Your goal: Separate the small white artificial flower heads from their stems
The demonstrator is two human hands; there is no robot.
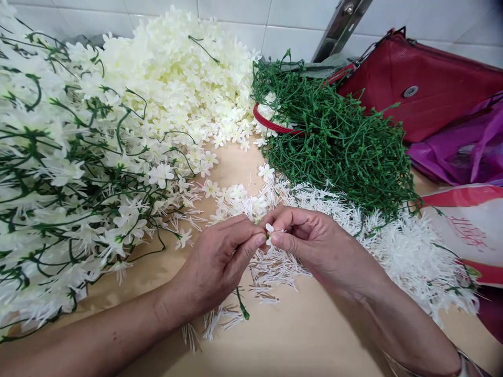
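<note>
My left hand [220, 256] and my right hand [326, 246] meet at the middle of the table, thumbs and forefingers pinched together. A small white artificial flower [269, 229] shows between the fingertips, gripped from both sides. Beneath my left hand a green plastic stem [242, 306] pokes out with its knobbed end down; whether it joins the flower is hidden by the fingers. Loose white stamens [275, 269] lie under and around both hands. Just beyond the fingertips are several loose white blossoms [236, 193].
Stemmed white flowers [98, 173] are heaped at left, with loose cream blossoms [184, 73] piled behind. Green stems [334, 141], ringed partly by a red band [275, 124], lie at right beside more stamens [408, 256]. A red bag [432, 78] and purple plastic bag [459, 141] stand far right.
</note>
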